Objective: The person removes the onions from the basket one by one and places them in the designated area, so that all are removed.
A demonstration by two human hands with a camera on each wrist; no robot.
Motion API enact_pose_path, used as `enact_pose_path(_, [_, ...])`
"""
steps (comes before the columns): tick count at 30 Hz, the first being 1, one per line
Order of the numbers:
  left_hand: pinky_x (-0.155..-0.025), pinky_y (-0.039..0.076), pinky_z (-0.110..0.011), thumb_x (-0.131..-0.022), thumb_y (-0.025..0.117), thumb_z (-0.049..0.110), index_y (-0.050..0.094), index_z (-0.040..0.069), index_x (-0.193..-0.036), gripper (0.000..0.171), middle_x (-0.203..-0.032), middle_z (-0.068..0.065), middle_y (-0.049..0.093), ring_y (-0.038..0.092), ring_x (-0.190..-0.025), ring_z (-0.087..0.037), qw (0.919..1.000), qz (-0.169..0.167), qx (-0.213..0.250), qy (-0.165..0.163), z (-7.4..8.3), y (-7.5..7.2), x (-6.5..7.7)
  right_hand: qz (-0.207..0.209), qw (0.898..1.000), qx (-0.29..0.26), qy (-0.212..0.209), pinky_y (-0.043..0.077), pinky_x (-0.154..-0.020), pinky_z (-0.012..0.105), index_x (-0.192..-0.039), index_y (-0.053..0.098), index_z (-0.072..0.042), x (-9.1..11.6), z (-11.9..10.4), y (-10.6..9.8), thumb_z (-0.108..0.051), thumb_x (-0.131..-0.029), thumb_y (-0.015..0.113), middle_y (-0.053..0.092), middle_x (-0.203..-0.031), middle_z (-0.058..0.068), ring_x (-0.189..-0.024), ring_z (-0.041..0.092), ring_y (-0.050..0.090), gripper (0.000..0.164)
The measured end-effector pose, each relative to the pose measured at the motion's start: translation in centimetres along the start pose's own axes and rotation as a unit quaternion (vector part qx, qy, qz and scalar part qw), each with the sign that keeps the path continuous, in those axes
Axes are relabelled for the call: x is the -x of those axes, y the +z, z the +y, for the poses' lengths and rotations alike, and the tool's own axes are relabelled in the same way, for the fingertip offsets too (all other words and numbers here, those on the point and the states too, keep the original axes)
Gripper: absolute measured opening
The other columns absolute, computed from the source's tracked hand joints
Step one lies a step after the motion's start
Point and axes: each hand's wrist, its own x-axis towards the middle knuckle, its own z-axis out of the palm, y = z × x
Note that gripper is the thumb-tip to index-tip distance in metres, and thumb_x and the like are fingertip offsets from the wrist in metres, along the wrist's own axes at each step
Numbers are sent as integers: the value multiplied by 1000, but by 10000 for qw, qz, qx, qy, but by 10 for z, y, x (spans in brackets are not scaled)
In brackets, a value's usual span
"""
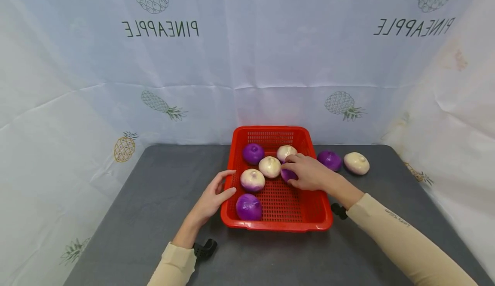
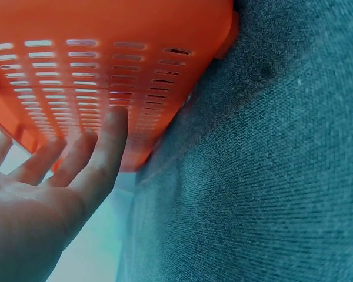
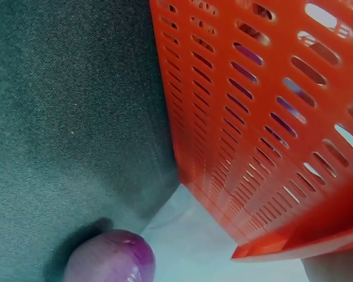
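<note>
A red plastic basket (image 1: 278,226) with slotted walls holds several turnips. Inside it, my right hand (image 1: 309,172) grips a purple turnip (image 1: 288,174), its fingers curled over the top. Close by lie a cream turnip (image 1: 269,167) and another cream turnip (image 1: 286,152) behind. Along the left side sit a purple turnip (image 1: 253,153), a cream-and-purple turnip (image 1: 252,180) and a large purple turnip (image 1: 249,207). My left hand (image 1: 212,195) is at the basket's left wall, fingers spread. In the left wrist view, its fingertips (image 2: 116,117) are right at the slotted wall.
Outside the basket, to its right, a purple turnip (image 1: 329,160) and a cream turnip (image 1: 356,163) rest on the dark grey table (image 1: 162,200). White cloth (image 1: 278,62) printed with pineapples hangs behind and at both sides.
</note>
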Motion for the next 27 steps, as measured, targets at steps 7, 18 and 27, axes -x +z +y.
enact_pose_path(7, [-92,57,-44,-102,60,14,33,6,-153,58,-145,-26,45,51,-125,-48,10000,38,-12,-12,0,0,0,-375,9992,69,-79,49,-102,55,-135,66,-18,-3,-3,0,-24,-86,81,55,-141,11,-129,35,50,52])
enact_pose_path(18, [-91,58,-43,-103,59,16,32,6,-154,59,-145,-28,45,51,-125,-49,10000,7,-43,15,1,1,1,-663,9972,-314,-108,55,-93,52,-132,68,-19,-6,-13,1,-25,-79,87,60,-131,3,-122,28,50,57])
enact_pose_path(27, [-92,58,-44,-102,61,16,33,6,-154,60,-146,-26,45,54,-124,-47,9999,54,-121,-13,2,2,1,-799,9961,-367,-56,53,-100,48,-139,63,-22,-6,-19,2,-35,-78,88,58,-130,5,-123,28,49,67])
